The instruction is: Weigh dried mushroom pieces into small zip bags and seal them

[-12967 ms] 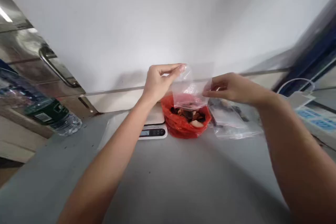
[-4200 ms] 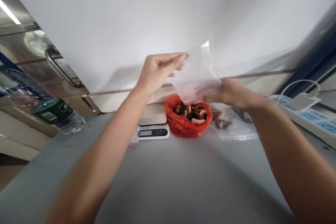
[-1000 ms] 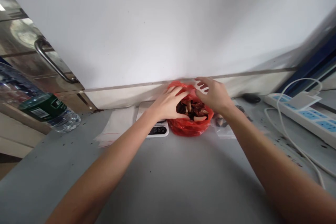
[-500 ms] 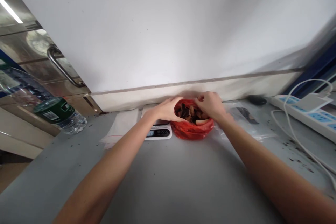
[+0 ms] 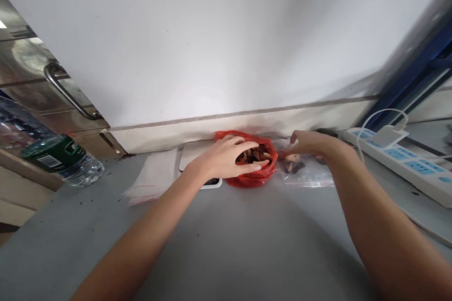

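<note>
Left hand: my left hand [image 5: 226,160] lies just left of frame centre, fingers spread and curved over the mouth of the red bag [image 5: 251,175], fingertips in among what it holds; it is not closed on anything I can make out.
Right hand: my right hand [image 5: 306,145] is right of centre, fingers drawn together at the top of the clear bag [image 5: 306,173]; whether it pinches the film I cannot tell.
Red bag: sits open on the worktop [image 5: 226,240] at centre, against the wall's foot, holding dark and pale dried pieces [image 5: 254,154].
Clear bag: lies flat just right of the red bag, touching it, a few dark pieces inside.
Scale: the white scale [image 5: 197,162] is just left of the red bag, its display hidden under my wrist.
Flat bags: empty flat bags [image 5: 150,183] with a red line, left of the scale.
Bottle: a water bottle [image 5: 52,160] on its side at far left; green label, writing too blurred to read.
Power strip: a white power strip [image 5: 406,162] with blue sockets at right, a charger [image 5: 387,135] plugged in; no lettering readable.
</note>
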`<state>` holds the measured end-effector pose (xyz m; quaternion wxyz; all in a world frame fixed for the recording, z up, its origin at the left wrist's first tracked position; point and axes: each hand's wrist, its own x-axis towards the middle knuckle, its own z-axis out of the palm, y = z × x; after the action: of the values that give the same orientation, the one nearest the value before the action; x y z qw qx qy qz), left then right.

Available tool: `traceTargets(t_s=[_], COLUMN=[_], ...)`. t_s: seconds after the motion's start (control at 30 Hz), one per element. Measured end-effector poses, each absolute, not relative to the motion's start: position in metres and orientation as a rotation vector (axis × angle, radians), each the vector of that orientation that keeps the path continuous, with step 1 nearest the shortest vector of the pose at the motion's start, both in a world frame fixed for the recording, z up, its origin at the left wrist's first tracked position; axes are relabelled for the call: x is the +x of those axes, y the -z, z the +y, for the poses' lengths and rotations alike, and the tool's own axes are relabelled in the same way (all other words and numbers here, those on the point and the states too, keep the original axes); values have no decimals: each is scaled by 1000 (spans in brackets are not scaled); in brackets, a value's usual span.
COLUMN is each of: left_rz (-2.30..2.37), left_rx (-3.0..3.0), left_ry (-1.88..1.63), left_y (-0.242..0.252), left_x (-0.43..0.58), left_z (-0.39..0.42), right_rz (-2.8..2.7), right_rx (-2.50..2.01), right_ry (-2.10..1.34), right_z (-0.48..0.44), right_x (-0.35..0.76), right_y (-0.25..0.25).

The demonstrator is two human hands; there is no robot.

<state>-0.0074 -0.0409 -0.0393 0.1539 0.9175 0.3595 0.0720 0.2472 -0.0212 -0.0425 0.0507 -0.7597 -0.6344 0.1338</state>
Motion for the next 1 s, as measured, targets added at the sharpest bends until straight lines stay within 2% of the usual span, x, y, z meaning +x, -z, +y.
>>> traceTargets(t_s=[0.1,0.3,0.47,0.57,0.7,0.87,1.0], left_rz=[1074,1064,1113,1093,981,1074,1136], left_rx=[2619,2553,2180,1805,1575,1683,1743], left_ry=[-214,-468,-776,-885,-834,-894,-964], left_y=[45,47,44,40,37,39,38], left_x=[-8,-22,-34,-36,-39,-47,-56], left_z=[-50,-61,-62,-61,-59,-57,-52], right_rz=[-1885,-1849,-1772,-1865,-2021,-2043,-1941], right_rx=[-2448,-2382,-2033,-1665,-1344,-1283,-1530], right_ry=[-514,-330,-219,-434,-657,-718,-869], right_z=[-23,-20,-37,-50,-63,-66,-57], right_x=[242,241,238,219,184,158,166], right_y=[48,36,0,-11,-10,-3,4])
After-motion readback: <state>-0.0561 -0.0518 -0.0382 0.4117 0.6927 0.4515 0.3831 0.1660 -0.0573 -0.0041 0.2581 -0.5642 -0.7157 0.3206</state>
